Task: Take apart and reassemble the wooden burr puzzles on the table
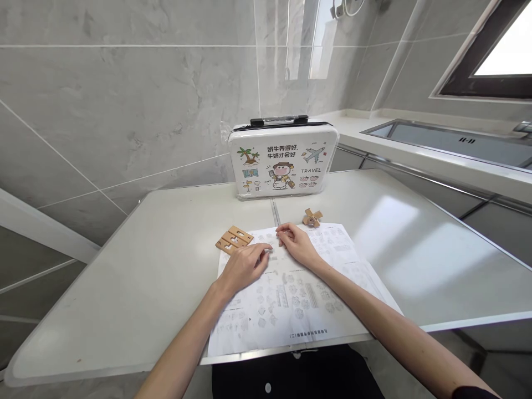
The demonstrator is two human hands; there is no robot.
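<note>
A large printed sheet (291, 316) with small diagrams lies on the white table, its print upside down to me. My left hand (248, 261) rests on its left part, fingers loosely bent and pointing right, thumb apart, holding nothing I can see. Just beyond it lie flat wooden puzzle pieces (235, 239) with cut-out notches, side by side. My right hand (297, 243) lies over the sheet's upper middle, its fingers loosely curled and nothing visible in them. Behind that hand, at the sheet's far edge, stands a small wooden interlocking puzzle (312, 218) with crossed pieces.
A white carrying case (285, 163) with cartoon prints and a black handle stands upright at the table's back, against the tiled wall (166, 100). To the right is a counter with a sink (453, 141). The folding table (166, 299) has a centre seam.
</note>
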